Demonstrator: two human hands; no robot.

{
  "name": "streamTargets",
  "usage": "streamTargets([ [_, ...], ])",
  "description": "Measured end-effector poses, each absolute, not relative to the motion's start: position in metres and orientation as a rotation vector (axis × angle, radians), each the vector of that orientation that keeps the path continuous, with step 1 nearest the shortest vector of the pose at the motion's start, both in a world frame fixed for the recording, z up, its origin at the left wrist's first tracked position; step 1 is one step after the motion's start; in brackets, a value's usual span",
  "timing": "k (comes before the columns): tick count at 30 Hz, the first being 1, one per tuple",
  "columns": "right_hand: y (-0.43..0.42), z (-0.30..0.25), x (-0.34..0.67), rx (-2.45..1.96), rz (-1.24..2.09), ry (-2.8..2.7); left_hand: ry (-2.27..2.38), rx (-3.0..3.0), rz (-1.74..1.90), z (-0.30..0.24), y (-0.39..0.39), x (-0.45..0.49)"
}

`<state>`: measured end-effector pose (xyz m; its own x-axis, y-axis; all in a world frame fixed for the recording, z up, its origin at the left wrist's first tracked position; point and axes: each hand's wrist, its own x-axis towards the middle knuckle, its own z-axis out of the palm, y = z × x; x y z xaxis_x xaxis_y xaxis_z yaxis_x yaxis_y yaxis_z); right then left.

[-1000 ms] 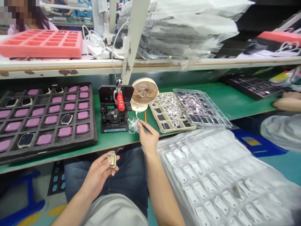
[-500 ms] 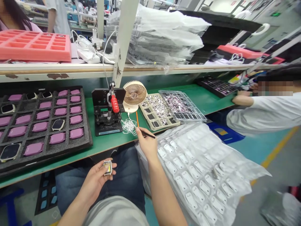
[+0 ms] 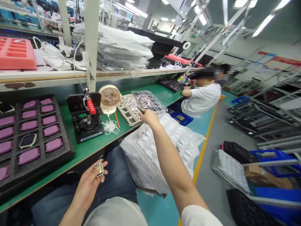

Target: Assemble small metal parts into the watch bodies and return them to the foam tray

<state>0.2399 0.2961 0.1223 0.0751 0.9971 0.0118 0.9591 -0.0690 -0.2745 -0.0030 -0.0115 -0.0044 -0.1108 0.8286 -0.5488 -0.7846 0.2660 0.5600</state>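
A small metal watch case (image 3: 99,169) is held against the partly curled fingers of the left hand (image 3: 88,188), which is turned palm-up above the lap. A thin dark tool (image 3: 141,110) is gripped in the closed right hand (image 3: 149,117), its tip just beside a beige tray of bright metal parts (image 3: 128,108) and a clear plastic tray (image 3: 149,102). A hand press (image 3: 86,119) with a red handle and a black foam tray (image 3: 35,138) of purple pieces are placed on the green workbench (image 3: 96,153). A plastic sheet of white tags (image 3: 155,150) is laid beyond the right forearm. A co-worker (image 3: 202,100) is seated further along the bench.
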Motion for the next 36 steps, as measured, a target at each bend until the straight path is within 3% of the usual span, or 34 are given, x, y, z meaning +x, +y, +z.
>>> streamTargets([
  [10, 0.289, 0.075, 0.318, -2.298, 0.289, -2.096, 1.078, 0.057, 1.246, -0.034, -0.026, -0.010],
  [24, 0.374, 0.060, 0.275, -2.230, 0.310, -2.211, 1.047, 0.022, 1.265, -0.055, -0.032, 0.000],
  [36, 0.329, 0.099, 0.267, -1.967, 0.248, -2.111, 0.882, -0.116, 1.418, -0.001, -0.003, -0.001],
])
